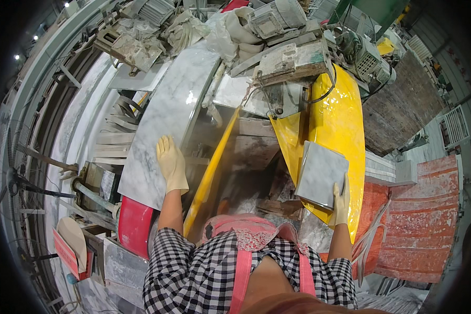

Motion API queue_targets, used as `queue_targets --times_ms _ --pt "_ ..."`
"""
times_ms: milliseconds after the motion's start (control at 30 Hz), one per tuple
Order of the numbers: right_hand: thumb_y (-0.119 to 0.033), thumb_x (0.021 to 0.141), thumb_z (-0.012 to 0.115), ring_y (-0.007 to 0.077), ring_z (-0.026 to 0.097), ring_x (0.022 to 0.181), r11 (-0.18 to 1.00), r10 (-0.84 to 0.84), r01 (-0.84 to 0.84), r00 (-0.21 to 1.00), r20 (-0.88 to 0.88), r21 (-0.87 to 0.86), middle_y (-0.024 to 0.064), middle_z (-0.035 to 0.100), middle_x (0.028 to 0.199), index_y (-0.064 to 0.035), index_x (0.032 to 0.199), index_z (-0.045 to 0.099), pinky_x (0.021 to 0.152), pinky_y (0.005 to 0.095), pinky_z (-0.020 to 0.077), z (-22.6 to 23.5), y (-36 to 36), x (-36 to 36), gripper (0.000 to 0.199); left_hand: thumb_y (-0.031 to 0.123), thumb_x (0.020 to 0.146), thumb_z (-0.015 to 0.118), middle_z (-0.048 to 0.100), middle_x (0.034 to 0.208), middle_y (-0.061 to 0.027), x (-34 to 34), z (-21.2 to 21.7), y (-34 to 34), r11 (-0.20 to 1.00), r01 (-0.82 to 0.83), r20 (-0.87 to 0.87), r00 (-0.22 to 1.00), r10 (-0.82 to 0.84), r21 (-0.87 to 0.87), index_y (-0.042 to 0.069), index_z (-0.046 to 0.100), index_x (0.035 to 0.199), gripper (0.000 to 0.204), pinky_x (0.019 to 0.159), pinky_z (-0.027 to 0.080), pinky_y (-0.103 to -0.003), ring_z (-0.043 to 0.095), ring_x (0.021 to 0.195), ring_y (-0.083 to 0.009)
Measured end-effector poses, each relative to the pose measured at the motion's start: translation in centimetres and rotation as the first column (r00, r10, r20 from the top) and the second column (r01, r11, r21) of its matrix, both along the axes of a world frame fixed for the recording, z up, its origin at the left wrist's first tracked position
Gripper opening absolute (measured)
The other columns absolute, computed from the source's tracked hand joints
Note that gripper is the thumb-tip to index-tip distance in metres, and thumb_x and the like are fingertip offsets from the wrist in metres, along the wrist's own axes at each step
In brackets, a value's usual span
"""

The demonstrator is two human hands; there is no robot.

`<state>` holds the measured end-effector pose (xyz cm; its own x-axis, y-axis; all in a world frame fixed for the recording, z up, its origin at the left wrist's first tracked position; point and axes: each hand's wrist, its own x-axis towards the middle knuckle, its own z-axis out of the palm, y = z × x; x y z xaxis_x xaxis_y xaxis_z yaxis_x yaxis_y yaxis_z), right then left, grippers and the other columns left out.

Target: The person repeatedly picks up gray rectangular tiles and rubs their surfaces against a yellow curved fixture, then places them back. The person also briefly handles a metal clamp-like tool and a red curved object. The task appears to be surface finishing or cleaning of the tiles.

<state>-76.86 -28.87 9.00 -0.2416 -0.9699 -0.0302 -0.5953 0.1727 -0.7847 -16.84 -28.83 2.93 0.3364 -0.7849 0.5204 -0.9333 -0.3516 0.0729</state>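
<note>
My left hand (171, 163), in a pale rubber glove, lies flat on a long white-grey marble slab (167, 110) that runs away from me on the cutting bench. My right hand (341, 201), also gloved, grips the lower right corner of a small square grey stone tile (321, 174) held over the yellow guard (335, 125) of the saw. The saw head (288, 57), dusty and grey, sits above the slab's far end. Between the slab and the guard runs a slanted yellow rail (214, 162).
Cut stone strips (115, 144) are stacked left of the slab. A red drum (135, 225) stands by my left elbow. Red woven sacks (424, 220) lie at the right, a brick wall (397, 104) beyond. Rags and motors (204, 26) crowd the far end.
</note>
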Motion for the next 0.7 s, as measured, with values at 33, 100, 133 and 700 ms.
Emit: queue_targets --times_ms 33,100,133,700 --pt "-0.023 0.102 0.062 0.0300 0.029 0.153 1.000 -0.015 0.015 0.999 0.040 0.007 0.0151 0.031 0.167 -0.0092 0.161 0.034 0.125 0.0400 0.0222 0.2 0.1 0.2 0.068 0.010 0.094 0.055 0.062 0.137 -0.0218 0.0 0.0 0.0 1.000 -0.003 -0.007 1.000 0.003 0.013 -0.005 0.061 0.134 0.043 0.119 0.036 -0.047 0.053 0.133 -0.0378" --pt "-0.021 0.102 0.060 0.0302 0.030 0.153 0.996 -0.073 0.066 0.990 0.122 0.054 0.0158 0.033 0.166 -0.0069 0.161 0.033 0.125 0.0391 0.0228 0.8 0.3 0.7 0.066 0.011 0.094 0.056 0.061 0.138 -0.0219 0.0 0.1 0.0 1.000 0.003 -0.005 1.000 -0.003 0.020 -0.005 0.060 0.135 0.044 0.119 0.036 -0.046 0.053 0.133 -0.0379" --pt "-0.023 0.102 0.061 0.0304 0.030 0.153 0.998 -0.059 0.056 0.994 0.087 0.034 0.0160 0.033 0.166 -0.0075 0.161 0.033 0.125 0.0395 0.0225 1.0 0.3 0.9 0.067 0.011 0.094 0.056 0.061 0.138 -0.0219 0.0 0.1 0.0 1.000 0.001 -0.006 1.000 -0.001 0.024 -0.005 0.060 0.135 0.044 0.119 0.036 -0.046 0.053 0.133 -0.0379" --pt "-0.024 0.102 0.060 0.0289 0.030 0.153 0.997 -0.060 0.053 0.991 0.123 0.056 0.0128 0.031 0.167 -0.0095 0.162 0.032 0.124 0.0397 0.0243 2.6 0.5 2.1 0.068 0.008 0.091 0.058 0.063 0.134 -0.0224 0.1 -0.1 -0.2 1.000 0.010 0.008 1.000 -0.009 -0.026 -0.005 0.063 0.130 0.041 0.116 0.039 -0.047 0.055 0.130 -0.0386"
